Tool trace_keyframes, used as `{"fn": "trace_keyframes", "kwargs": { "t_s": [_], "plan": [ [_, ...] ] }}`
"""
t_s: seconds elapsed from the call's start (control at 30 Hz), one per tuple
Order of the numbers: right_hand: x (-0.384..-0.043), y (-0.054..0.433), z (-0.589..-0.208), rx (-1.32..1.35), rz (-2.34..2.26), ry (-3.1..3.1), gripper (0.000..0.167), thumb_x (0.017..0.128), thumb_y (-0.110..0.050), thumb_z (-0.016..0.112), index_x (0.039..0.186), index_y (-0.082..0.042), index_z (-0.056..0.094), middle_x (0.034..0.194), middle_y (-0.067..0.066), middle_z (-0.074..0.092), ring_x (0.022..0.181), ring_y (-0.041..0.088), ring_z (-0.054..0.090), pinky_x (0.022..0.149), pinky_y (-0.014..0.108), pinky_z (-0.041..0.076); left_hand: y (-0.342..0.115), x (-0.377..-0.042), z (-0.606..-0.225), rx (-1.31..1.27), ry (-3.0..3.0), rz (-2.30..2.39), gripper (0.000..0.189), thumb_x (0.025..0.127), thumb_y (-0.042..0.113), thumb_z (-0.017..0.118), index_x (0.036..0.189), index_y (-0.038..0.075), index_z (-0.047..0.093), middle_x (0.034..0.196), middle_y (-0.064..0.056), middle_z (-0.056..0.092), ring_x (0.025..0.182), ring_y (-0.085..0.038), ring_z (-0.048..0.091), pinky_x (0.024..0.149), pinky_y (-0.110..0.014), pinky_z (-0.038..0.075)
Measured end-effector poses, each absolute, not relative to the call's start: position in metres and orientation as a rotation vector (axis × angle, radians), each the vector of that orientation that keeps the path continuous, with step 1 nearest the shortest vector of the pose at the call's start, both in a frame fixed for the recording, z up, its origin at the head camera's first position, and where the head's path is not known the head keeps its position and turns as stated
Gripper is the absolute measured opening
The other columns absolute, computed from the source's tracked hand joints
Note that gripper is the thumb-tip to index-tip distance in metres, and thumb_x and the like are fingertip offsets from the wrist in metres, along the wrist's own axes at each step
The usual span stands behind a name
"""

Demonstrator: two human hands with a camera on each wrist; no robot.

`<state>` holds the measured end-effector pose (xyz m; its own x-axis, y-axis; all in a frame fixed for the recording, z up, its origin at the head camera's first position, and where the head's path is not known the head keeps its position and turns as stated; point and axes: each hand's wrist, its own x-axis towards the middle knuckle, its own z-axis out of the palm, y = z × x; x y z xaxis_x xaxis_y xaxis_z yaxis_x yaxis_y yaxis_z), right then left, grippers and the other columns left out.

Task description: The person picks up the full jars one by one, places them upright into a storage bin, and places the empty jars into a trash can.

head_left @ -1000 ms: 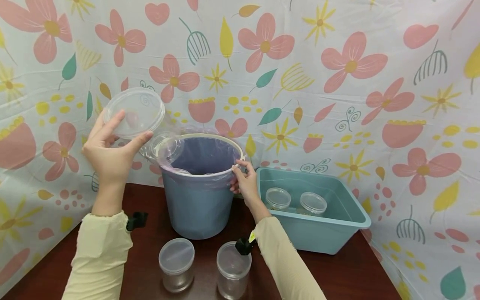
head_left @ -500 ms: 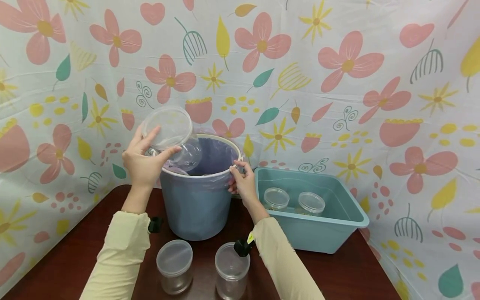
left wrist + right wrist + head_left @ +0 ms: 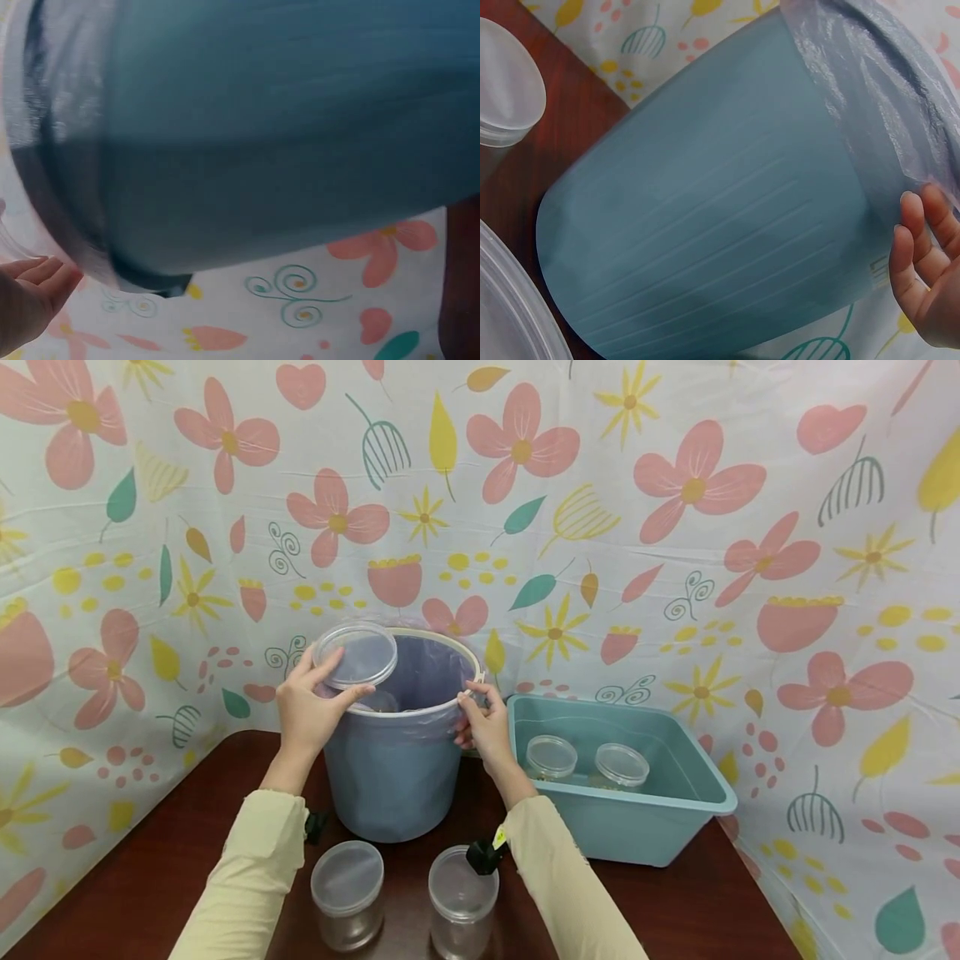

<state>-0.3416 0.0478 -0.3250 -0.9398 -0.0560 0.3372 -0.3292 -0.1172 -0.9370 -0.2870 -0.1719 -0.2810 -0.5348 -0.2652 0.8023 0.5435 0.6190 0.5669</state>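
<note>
My left hand (image 3: 311, 710) grips a clear plastic jar (image 3: 356, 660) by its round lid, thumb on the near side. The jar is tilted over the left rim of a blue-grey bin (image 3: 393, 785), its lower part partly hidden inside. A thin translucent purple bag lines the bin and folds over its white rim (image 3: 405, 713). With thumb and fingers, my right hand (image 3: 489, 727) holds the rim at the right. In the right wrist view its curled fingers (image 3: 913, 225) lie beside the bag's edge. The left wrist view shows mostly the bin wall (image 3: 285, 150).
Two lidded clear jars, one on the left (image 3: 347, 893) and one on the right (image 3: 463, 902), stand in front of the bin on the dark wooden table (image 3: 600, 906). A teal tub (image 3: 630, 831) on the right holds two more lidded jars (image 3: 551, 756). Flowered cloth (image 3: 675, 610) hangs behind.
My left hand has carried the jar right and down, from beyond the bin's left side to its opening, where the jar's lower part now dips in. My right hand stays at the rim.
</note>
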Motion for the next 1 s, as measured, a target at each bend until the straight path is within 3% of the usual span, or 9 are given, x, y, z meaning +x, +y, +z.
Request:
{"fn": "trace_keyframes", "kwargs": {
  "t_s": [0.13,0.27,0.33,0.4,0.63,0.83,1.0],
  "plan": [
    [-0.342,0.048,-0.325,0.444,2.167,-1.951,0.038,0.088,-0.020,0.055,0.121,-0.003,0.046,0.049,0.003,0.050,0.035,0.012,0.048,0.036,0.025,0.040,-0.174,-0.289,-0.290,-0.211,-1.933,-1.026,0.063,0.059,0.020,0.084,0.115,0.003,0.061,0.129,-0.027,0.041,0.065,-0.032,0.049,0.063,-0.039,0.040],
    [-0.342,0.048,-0.326,0.442,2.167,-1.952,0.037,0.088,-0.020,0.056,0.120,-0.004,0.047,0.049,0.003,0.050,0.035,0.012,0.048,0.036,0.025,0.040,-0.175,-0.289,-0.296,-0.202,-1.977,-1.039,0.062,0.062,0.023,0.083,0.116,0.002,0.060,0.129,-0.028,0.040,0.093,-0.040,0.054,0.078,-0.044,0.043],
    [-0.341,0.047,-0.326,0.437,2.167,-1.951,0.034,0.088,-0.020,0.056,0.119,-0.006,0.049,0.049,0.004,0.050,0.035,0.012,0.048,0.036,0.025,0.041,-0.175,-0.289,-0.298,-0.186,-1.998,-1.041,0.061,0.063,0.025,0.082,0.116,0.003,0.060,0.128,-0.029,0.041,0.109,-0.043,0.045,0.086,-0.048,0.039],
    [-0.341,0.047,-0.326,0.431,2.164,-1.949,0.032,0.088,-0.020,0.056,0.117,-0.009,0.051,0.049,0.004,0.050,0.035,0.013,0.048,0.036,0.025,0.041,-0.175,-0.290,-0.299,-0.165,-2.017,-1.046,0.061,0.064,0.027,0.081,0.116,0.004,0.060,0.127,-0.028,0.043,0.115,-0.042,0.040,0.090,-0.049,0.035],
    [-0.341,0.047,-0.325,0.438,2.148,-1.951,0.031,0.088,-0.021,0.056,0.116,-0.009,0.051,0.049,0.004,0.050,0.035,0.013,0.048,0.036,0.026,0.041,-0.176,-0.290,-0.301,-0.124,-2.073,-1.028,0.058,0.068,0.031,0.078,0.116,0.005,0.060,0.126,-0.026,0.045,0.115,-0.042,0.040,0.092,-0.051,0.032],
    [-0.340,0.047,-0.325,0.441,2.153,-1.946,0.033,0.089,-0.020,0.056,0.118,-0.006,0.049,0.049,0.003,0.050,0.035,0.013,0.048,0.036,0.027,0.041,-0.175,-0.291,-0.307,-0.151,-2.085,-0.985,0.035,0.077,0.031,0.070,0.094,0.000,0.070,0.116,-0.020,0.055,0.113,-0.035,0.043,0.093,-0.050,0.030],
    [-0.341,0.048,-0.325,0.430,2.173,-1.945,0.030,0.089,-0.021,0.055,0.116,-0.009,0.051,0.049,0.004,0.051,0.034,0.013,0.049,0.035,0.027,0.041,-0.173,-0.292,-0.308,-0.170,-2.074,-0.976,0.035,0.081,0.034,0.066,0.085,-0.001,0.072,0.109,-0.017,0.060,0.114,-0.031,0.043,0.095,-0.048,0.028]
  ]
}}
